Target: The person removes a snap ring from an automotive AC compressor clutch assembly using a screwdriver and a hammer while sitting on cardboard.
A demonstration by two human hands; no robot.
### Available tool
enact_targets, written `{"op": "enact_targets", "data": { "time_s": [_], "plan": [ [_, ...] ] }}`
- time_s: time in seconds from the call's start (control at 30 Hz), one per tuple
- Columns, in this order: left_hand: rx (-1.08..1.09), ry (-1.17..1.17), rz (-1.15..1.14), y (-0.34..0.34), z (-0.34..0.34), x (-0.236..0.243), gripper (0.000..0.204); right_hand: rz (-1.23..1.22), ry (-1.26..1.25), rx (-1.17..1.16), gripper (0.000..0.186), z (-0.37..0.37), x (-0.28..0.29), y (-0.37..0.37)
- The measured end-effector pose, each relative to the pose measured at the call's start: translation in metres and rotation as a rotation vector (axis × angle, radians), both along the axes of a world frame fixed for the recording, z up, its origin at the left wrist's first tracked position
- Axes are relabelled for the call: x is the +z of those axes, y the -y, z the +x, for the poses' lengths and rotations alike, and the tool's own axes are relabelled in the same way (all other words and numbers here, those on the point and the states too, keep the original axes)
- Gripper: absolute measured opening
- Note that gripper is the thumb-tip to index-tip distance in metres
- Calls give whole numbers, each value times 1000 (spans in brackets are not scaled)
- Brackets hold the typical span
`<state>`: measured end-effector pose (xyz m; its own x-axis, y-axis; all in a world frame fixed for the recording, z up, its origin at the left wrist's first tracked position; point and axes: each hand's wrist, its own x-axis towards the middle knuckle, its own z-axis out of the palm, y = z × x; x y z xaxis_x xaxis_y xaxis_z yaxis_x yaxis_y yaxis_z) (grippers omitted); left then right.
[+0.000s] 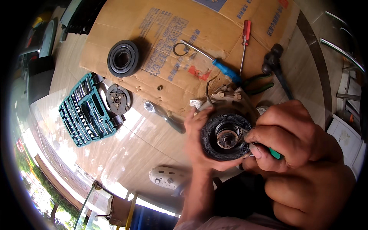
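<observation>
Our left hand [194, 142] cups the black ring [208, 147] on the machine [238, 97], near right; our right hand [289, 136] pinches a green-handled tool [275, 153] by its right side. Already off, we judge, left to right: a round plate [114, 96] beside the tool case [104, 133], then a far wheel [118, 64] on cardboard [115, 23]. The black ring is left to free.

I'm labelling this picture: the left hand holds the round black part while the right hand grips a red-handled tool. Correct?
The colour is wrong: in the head view, the tool gripped by the right hand is green-handled. The left hand does hold the round black part.
</observation>
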<state>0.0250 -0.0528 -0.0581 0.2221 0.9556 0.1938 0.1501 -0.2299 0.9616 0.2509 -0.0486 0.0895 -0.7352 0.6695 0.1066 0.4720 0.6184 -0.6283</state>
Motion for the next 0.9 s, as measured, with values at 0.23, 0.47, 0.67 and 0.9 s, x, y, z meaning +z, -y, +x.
{"op": "enact_targets", "data": {
  "time_s": [0.23, 0.47, 0.67, 0.9],
  "plan": [
    [26, 45, 6, 4, -1, -4, 107, -30, 12, 35, 26, 0, -1, -3],
    [29, 65, -13, 5, 1, -6, 108, -58, 49, 40, 28, -1, 5, -7],
    [16, 3, 38, 1, -1, -2, 105, -55, 121, -19, 29, -8, 1, -21],
    [23, 2, 6, 1, -1, 0, 107, -80, 101, -139, 30, -8, -12, -17]
  ]
}}
